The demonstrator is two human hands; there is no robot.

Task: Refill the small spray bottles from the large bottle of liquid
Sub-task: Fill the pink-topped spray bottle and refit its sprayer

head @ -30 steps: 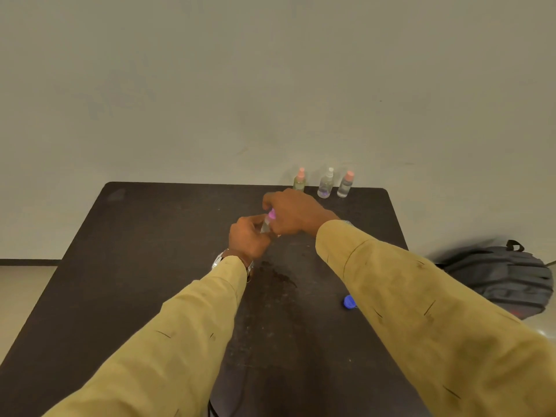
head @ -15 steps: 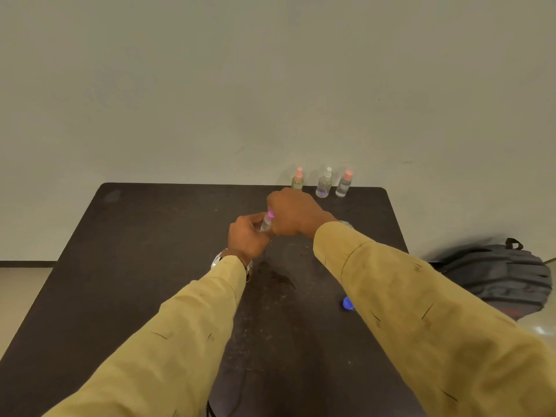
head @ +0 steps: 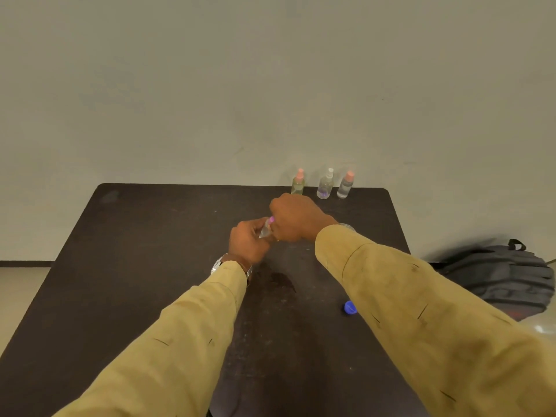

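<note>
Both hands are busy just right of the middle of the frame. The left hand [head: 248,245] is curled round the body of a small clear spray bottle [head: 264,232], which leans toward the upper right. The right hand [head: 296,219] is clenched over the bottle's pink top [head: 271,219], knuckles up. Can't tell if the bottle's base touches the tabletop, and how much liquid is in it is too small to make out. There's a silver wristwatch [head: 217,264] on the left wrist, and both arms are in mustard-yellow sleeves [head: 421,320].

The dark brown rectangular table [head: 144,251] has the hands well in from every edge, and its whole left half is open surface. A dark wet-looking patch [head: 282,279] sits just below the hands.

Along the far edge, upper right of centre, three little bottles stand upright in a row:
- a yellowish bottle with a pink cap [head: 298,184]
- a clear bottle with a white sprayer [head: 325,188], with a purple tint at the bottom
- a greyish bottle with a pink cap [head: 345,186]

A round blue plastic cap [head: 350,307] lies at lower right, just beside the right sleeve. A grey backpack [head: 505,278] sits past the table's right edge.
</note>
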